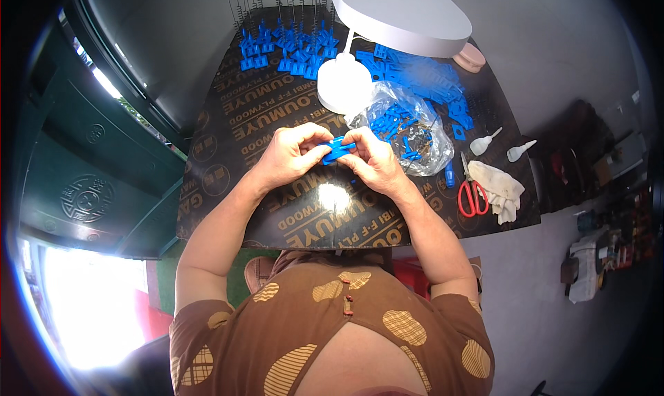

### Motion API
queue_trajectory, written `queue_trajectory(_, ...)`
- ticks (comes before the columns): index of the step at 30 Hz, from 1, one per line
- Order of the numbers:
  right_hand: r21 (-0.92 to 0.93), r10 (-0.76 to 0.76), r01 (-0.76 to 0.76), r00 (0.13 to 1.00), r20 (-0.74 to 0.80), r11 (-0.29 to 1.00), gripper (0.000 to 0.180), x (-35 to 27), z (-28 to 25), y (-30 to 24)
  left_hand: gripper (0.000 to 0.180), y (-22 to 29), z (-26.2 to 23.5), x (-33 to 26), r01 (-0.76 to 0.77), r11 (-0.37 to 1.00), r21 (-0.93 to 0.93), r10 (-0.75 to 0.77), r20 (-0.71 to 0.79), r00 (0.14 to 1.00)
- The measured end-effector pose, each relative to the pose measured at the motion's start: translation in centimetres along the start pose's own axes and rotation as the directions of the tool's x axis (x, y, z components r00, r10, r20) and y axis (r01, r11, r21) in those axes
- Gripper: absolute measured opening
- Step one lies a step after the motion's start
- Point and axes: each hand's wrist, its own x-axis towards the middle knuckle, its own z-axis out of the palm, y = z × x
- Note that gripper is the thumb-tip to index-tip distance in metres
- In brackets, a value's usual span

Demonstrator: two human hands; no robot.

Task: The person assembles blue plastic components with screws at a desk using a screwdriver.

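A small blue plastic part [335,150] is held up over the middle of the dark printed plywood table [290,213]. My left hand [296,154] pinches its left side between thumb and fingers. On its other side my right hand [372,162] grips it too, so both hands are closed on the same part. The fingers cover much of it, and its exact shape is hidden. Just beyond my right hand lies an open clear plastic bag [436,147] with blue pieces and small metal bits inside.
A white lamp [344,83] stands behind my hands. Blue parts with upright springs and rods [297,57] fill the back left, with a pile of flat blue parts [422,78] at the back right. Red-handled scissors [473,198], a cloth [499,192] and small white bottles [484,142] lie right.
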Motion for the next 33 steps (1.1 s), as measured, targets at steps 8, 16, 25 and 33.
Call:
queue_trajectory(8, -0.006, 0.009, -0.009, 1.0, -0.002, 1.0, 0.026, 0.04, -0.07, -0.53, 0.021, -0.14, 0.06, 0.0, -0.01, 1.0, 0.005, 0.01, -0.011, 1.0)
queue_trajectory(16, 0.004, 0.028, -0.028, 1.0, -0.005, 1.0, 0.027, -0.02, 0.0, -0.18, 0.023, -0.5, 0.16, 0.12, -0.004, 0.999, -0.032, 0.003, -0.014, 1.0)
queue_trajectory(25, 0.021, -0.033, 0.034, 0.999, -0.036, 0.999, 0.026, -0.01, 0.34, -0.42, 0.023, -0.06, 0.31, 0.09, 0.111, 0.977, -0.183, -0.109, 0.019, 0.994)
queue_trajectory(33, -0.063, -0.008, 0.007, 1.0, -0.009, 0.998, 0.024, 0.03, 0.28, -0.48, 0.024, -0.36, 0.41, 0.2, 0.119, 0.95, -0.288, -0.114, 0.032, 0.993)
